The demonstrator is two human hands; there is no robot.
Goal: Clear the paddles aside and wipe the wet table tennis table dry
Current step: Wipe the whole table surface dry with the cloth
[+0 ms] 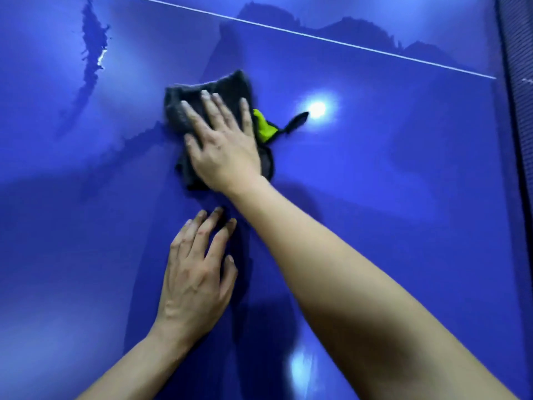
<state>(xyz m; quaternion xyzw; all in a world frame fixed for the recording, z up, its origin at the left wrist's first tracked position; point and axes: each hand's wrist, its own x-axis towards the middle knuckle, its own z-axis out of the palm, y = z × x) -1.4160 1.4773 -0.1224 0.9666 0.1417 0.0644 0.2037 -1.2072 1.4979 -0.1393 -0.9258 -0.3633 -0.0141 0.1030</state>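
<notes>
The blue table tennis table [389, 168] fills the view. A dark grey cloth [222, 85] with a yellow-green patch and a black loop lies flat on it near the middle. My right hand [222, 142] presses down on the cloth with straight, spread fingers. Nearer to me, my left hand [196, 272] rests flat on the bare surface, fingers straight. Darker wet film [92, 44] shows at the upper left and another wet patch [360, 33] along the far side. No paddles are in view.
A thin white centre line [317, 38] runs across the far part of the table. The dark net [519, 82] stands along the right edge. Ceiling lights reflect off the glossy surface at centre right and at the bottom.
</notes>
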